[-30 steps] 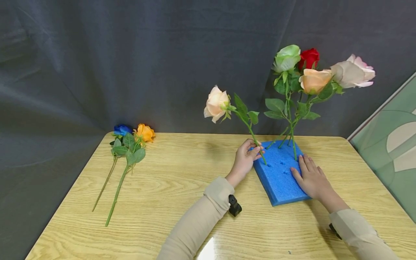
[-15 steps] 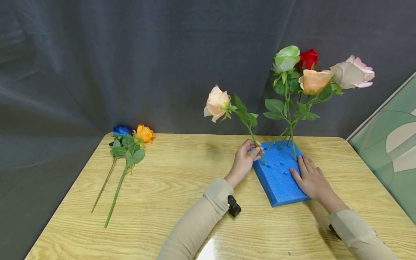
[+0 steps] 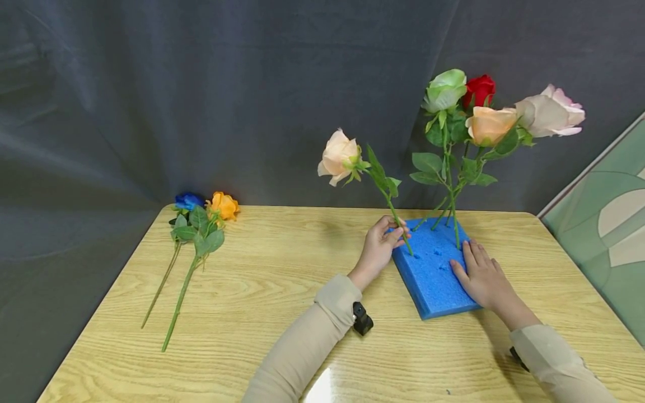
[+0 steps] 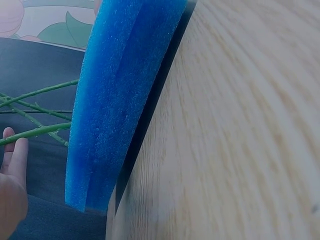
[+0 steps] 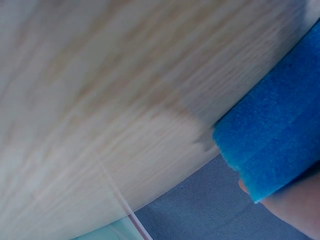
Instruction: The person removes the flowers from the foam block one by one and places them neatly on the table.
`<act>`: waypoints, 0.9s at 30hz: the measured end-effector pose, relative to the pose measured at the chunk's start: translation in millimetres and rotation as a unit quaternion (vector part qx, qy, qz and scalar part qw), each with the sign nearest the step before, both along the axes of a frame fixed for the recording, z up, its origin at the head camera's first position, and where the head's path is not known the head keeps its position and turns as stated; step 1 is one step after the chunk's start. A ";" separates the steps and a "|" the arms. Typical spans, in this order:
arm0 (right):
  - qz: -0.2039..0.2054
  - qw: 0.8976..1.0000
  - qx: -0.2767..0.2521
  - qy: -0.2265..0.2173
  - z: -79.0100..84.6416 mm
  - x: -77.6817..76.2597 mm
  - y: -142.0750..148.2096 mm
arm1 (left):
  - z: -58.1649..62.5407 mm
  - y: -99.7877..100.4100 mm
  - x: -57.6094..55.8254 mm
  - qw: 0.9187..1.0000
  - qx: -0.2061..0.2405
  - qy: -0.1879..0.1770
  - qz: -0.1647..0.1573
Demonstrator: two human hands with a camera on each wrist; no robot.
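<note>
My left hand point(image 3: 379, 246) pinches the green stem of a pale peach rose point(image 3: 339, 158), whose bloom leans to the left. The lower end of that stem meets the blue foam block point(image 3: 443, 291) near its left edge. In the left wrist view, fingers point(image 4: 19, 160) hold the stem beside the foam. My right hand point(image 3: 486, 280) lies flat with straight fingers on the block's right side. Standing in the far part of the foam are a green-white rose point(image 3: 445, 89), a red rose point(image 3: 480, 90), an orange-peach rose point(image 3: 490, 126) and a pale pink rose point(image 3: 549, 113).
At the table's left lie a blue rose point(image 3: 188, 201) and a yellow-orange rose point(image 3: 224, 206), stems pointing toward me. A dark curtain point(image 3: 252, 101) hangs behind the wooden table point(image 3: 282, 336). A green patterned panel point(image 3: 610, 224) stands at the right.
The pale peach bloom has turned and risen slightly, its leaves shifting a little with it. Both hands stay in nearly the same places.
</note>
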State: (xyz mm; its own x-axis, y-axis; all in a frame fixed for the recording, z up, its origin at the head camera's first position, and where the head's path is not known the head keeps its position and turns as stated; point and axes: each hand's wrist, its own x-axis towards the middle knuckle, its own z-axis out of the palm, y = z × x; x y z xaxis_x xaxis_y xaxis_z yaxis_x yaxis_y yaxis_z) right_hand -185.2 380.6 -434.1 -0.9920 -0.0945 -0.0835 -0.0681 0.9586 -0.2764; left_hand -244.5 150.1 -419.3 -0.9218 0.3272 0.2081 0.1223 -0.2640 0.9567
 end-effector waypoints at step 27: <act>0.011 1.000 0.006 0.010 -3.7 -1.9 -2.3 | 33.8 -33.9 -11.9 0.993 0.093 -0.001 0.067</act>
